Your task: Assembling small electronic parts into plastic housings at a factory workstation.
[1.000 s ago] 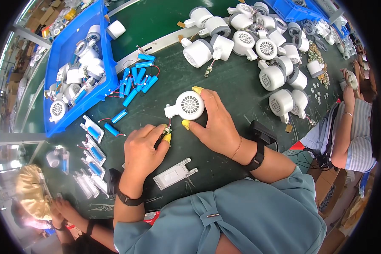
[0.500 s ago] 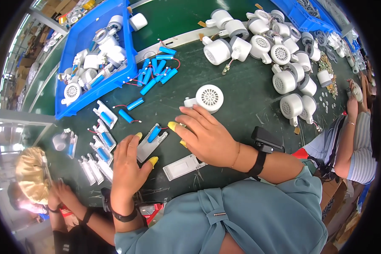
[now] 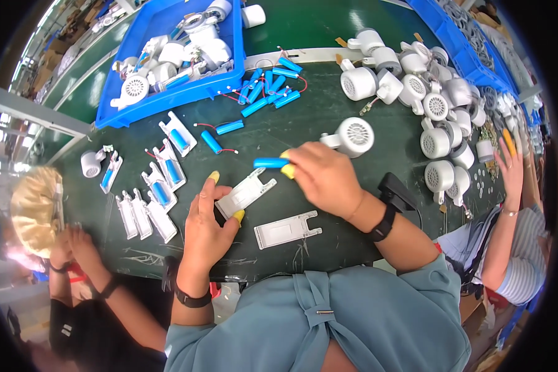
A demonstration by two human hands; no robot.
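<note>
My right hand (image 3: 328, 178), with yellow finger covers, pinches a blue cylindrical battery (image 3: 268, 163) just above a white plastic casing (image 3: 247, 193). My left hand (image 3: 206, 232) grips the near left end of that casing, thumb on one side and fingers on the other. The casing's inside, seen from above, has no battery in it. Closer to me lies a second white casing (image 3: 288, 230), flat on the table. Beyond my right hand sits a round white fan unit (image 3: 356, 136) with a slotted grille.
Several loose blue batteries with wires (image 3: 266, 87) lie ahead. A blue bin (image 3: 167, 102) of white units stands at far left. Casings (image 3: 161, 192), some with batteries, lie left. More fan units (image 3: 437, 106) crowd the right. Co-workers' hands (image 3: 74, 245) show at both sides.
My right hand has lifted the blue battery off the casing and holds it raised. The left hand stays at the casing. The view has shifted, so the scene sits differently.
</note>
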